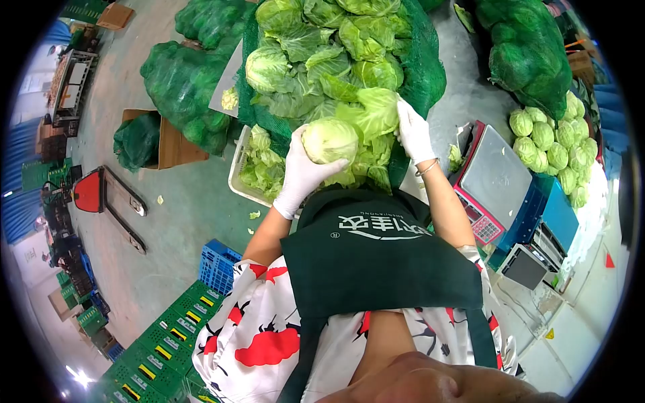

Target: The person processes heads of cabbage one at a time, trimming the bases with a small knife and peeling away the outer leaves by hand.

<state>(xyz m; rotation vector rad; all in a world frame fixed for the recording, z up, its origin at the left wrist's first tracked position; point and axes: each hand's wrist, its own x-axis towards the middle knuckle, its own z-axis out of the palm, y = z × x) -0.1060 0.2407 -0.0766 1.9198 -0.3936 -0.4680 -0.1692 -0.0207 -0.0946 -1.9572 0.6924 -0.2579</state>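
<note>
In my gloved left hand (304, 169) I hold a pale green cabbage (330, 140), with the fingers and thumb spread around its left and lower side. My gloved right hand (414, 133) pinches the edge of a bright green cabbage leaf (373, 113), which stands up beside the cabbage. Whether this leaf is still joined to the head I cannot tell. Just beyond my hands, a green mesh sack (424, 67) lies opened out under a heap of leafy cabbages (322, 57). Below the cabbage, a white crate (236, 176) holds loose leaves.
At right stand a digital scale (498, 171) and a pile of trimmed cabbages (554, 144). Full mesh sacks (188, 84) lie at left, near a cardboard box (180, 142). A red pallet jack (91, 191) and stacked green crates (158, 352) are farther left.
</note>
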